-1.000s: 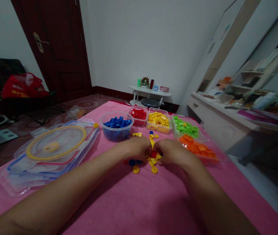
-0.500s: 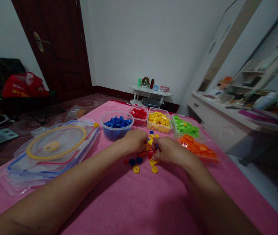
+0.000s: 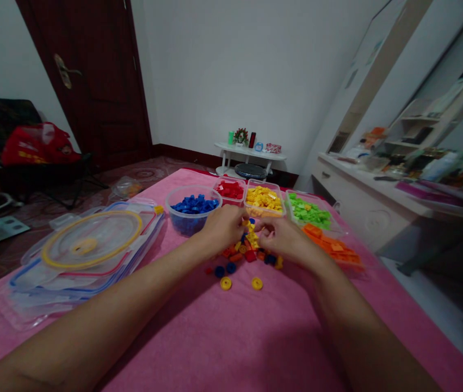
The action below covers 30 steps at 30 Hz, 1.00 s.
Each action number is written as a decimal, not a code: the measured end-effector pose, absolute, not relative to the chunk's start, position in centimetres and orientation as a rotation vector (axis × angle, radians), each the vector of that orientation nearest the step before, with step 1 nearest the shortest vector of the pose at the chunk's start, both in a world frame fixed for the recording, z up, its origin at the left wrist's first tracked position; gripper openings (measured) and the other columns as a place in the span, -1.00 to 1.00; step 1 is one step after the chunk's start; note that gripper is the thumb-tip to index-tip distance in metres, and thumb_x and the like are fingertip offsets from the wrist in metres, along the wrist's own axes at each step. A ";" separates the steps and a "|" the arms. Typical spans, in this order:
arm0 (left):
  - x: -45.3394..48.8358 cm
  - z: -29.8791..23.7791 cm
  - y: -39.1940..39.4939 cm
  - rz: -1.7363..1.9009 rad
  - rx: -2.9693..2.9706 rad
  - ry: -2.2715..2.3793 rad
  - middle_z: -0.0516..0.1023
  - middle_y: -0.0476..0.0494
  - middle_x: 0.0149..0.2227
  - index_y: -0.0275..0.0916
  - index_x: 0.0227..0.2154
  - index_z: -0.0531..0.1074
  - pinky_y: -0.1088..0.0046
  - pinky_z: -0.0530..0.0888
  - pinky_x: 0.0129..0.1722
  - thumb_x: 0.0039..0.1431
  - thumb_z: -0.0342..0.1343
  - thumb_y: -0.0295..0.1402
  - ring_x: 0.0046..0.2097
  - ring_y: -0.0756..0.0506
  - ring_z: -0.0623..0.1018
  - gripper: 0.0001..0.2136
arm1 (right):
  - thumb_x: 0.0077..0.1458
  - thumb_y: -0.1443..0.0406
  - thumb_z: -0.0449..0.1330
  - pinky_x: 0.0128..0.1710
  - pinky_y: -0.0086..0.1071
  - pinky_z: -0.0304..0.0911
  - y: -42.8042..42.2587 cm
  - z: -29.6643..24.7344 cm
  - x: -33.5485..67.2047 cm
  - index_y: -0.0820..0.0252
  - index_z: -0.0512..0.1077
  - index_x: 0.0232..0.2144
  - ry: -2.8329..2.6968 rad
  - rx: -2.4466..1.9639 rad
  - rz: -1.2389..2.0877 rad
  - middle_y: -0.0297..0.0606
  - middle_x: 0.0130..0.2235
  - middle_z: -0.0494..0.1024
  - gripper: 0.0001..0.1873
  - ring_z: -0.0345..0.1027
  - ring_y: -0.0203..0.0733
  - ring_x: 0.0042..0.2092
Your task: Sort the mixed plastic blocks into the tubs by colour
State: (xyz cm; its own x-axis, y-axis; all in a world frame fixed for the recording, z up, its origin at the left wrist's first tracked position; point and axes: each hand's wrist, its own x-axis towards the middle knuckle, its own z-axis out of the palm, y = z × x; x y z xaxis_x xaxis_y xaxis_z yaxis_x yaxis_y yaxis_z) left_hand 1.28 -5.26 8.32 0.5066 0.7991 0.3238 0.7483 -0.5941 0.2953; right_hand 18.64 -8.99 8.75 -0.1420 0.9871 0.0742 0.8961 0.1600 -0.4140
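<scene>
A mixed pile of small plastic building bricks (image 3: 251, 238), yellow, orange, red and blue, lies on the pink cloth between my hands. My left hand (image 3: 226, 226) is at the pile's left side, fingers curled; a bit of yellow shows by its fingertips, but whatever it grips is hidden. At the right side, my right hand (image 3: 284, 235) has its fingers bent together close to yellow bricks, and I cannot make out what is in them. Nearer me lie two yellow wheels, a left one (image 3: 226, 283) and a right one (image 3: 257, 283), with dark blue round pieces (image 3: 230, 267) beside them.
Behind the hands stand a round tub of blue bricks (image 3: 193, 206) and boxes of red bricks (image 3: 231, 190), yellow bricks (image 3: 264, 199) and green bricks (image 3: 308, 211). Orange bricks (image 3: 333, 245) sit beyond my right wrist. Stacked clear lids (image 3: 92, 239) cover the cloth's left side.
Both hands have shifted slightly farther from me. My right hand has uncovered dark blue, orange and yellow pieces at the pile's near right. The wheels have stayed in place.
</scene>
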 end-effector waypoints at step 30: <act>2.3 6.2 -5.0 1.049 2.404 0.985 0.56 -0.09 -0.23 -0.21 0.09 0.26 0.48 0.44 -0.27 0.04 0.01 -0.52 -0.31 0.00 0.53 -0.51 | -0.24 0.28 0.19 -0.64 -0.53 0.15 -8.8 8.8 17.2 0.25 0.42 -0.25 -1.298 -1.327 0.970 -0.45 -0.58 0.41 -0.62 0.26 -0.40 -0.64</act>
